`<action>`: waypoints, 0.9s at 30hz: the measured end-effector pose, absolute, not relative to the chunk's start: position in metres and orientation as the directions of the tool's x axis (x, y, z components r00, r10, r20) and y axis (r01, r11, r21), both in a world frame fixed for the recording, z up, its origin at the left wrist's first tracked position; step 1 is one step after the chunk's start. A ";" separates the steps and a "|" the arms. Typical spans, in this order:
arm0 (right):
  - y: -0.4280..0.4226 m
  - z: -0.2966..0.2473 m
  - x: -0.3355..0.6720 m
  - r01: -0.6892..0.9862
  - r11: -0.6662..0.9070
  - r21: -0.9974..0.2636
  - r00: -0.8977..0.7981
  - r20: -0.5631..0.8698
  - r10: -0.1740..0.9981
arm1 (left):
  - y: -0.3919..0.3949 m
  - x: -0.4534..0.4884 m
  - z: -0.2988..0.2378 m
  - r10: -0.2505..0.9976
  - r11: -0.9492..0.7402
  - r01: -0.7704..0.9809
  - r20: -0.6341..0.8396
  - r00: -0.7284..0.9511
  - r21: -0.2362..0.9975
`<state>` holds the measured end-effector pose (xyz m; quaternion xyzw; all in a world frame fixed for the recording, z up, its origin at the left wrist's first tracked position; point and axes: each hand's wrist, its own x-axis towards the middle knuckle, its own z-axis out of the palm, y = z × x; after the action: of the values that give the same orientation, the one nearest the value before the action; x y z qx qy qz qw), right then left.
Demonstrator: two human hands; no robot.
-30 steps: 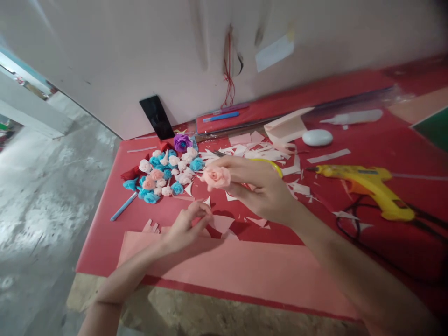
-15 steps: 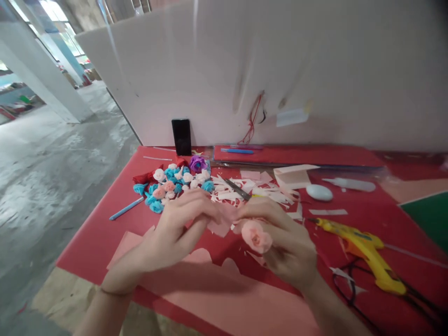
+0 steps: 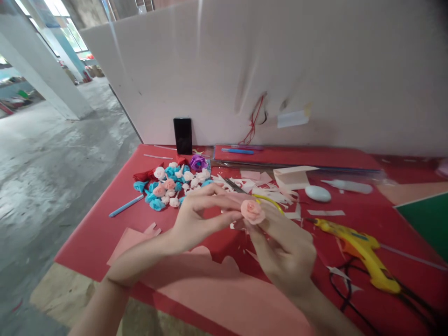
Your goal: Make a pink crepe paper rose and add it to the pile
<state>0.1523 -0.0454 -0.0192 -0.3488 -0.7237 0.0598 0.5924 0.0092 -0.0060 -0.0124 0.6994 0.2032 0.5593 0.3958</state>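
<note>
A pink paper rose (image 3: 252,212) is held up over the middle of the red table, its petals facing me. My right hand (image 3: 285,249) is closed round its base, thumb and fingers just below and behind the bloom. From the other side my left hand (image 3: 198,215) pinches at the rose's left edge with thumb and fingertips; the piece of pink paper between them is mostly hidden. Behind the hands lie scissors with yellow handles (image 3: 271,201) among white and pink paper scraps (image 3: 280,193). A large pink paper sheet (image 3: 224,294) with a scalloped edge lies beneath my wrists.
Several small paper roses (image 3: 170,184) in blue, white and pink lie at left, beside a purple rose (image 3: 198,162). A phone (image 3: 183,135) leans on the white panel. A yellow glue gun (image 3: 360,249) with its cord, a white egg-shaped object (image 3: 318,193) and a blue pen (image 3: 126,206) lie around.
The rose has risen and turned to face me more. My left hand has come in from the left, its fingers now at the petals. The yellow scissor handles show more.
</note>
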 end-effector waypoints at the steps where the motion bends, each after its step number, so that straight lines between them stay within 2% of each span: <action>1: -0.046 -0.018 0.152 0.429 0.741 -0.517 -0.053 0.804 0.592 | -0.005 0.010 -0.014 0.743 -0.571 -0.191 0.601 0.293 0.799; 6: -0.049 -0.009 0.152 0.399 0.656 -0.640 -0.064 0.694 0.717 | -0.003 0.009 -0.017 0.799 -0.417 -0.280 0.496 0.340 0.865; 11: -0.048 -0.006 0.153 0.317 0.612 -0.724 -0.060 0.629 0.775 | 0.000 0.010 -0.019 0.826 -0.340 -0.309 0.439 0.353 0.888; 16: -0.038 -0.005 0.159 0.045 0.516 -0.855 -0.230 0.494 0.839 | -0.001 0.009 -0.020 0.809 -0.325 -0.354 0.451 0.376 0.877; 21: -0.033 -0.016 0.164 -0.259 0.232 -0.938 -0.409 0.324 0.853 | -0.003 0.009 -0.021 0.799 -0.280 -0.408 0.446 0.402 0.869; 24: -0.034 -0.024 0.162 -0.351 0.112 -0.930 -0.475 0.280 0.834 | -0.003 0.008 -0.021 0.788 -0.293 -0.405 0.459 0.410 0.866; 27: -0.035 -0.025 0.161 -0.379 0.124 -0.917 -0.476 0.307 0.824 | -0.003 0.008 -0.020 0.764 -0.336 -0.379 0.485 0.426 0.862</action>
<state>0.1606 -0.0354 -0.0248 -0.1920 -0.5801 0.6335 0.4746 0.0078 -0.0026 -0.0198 0.6353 0.1513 0.5140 0.5562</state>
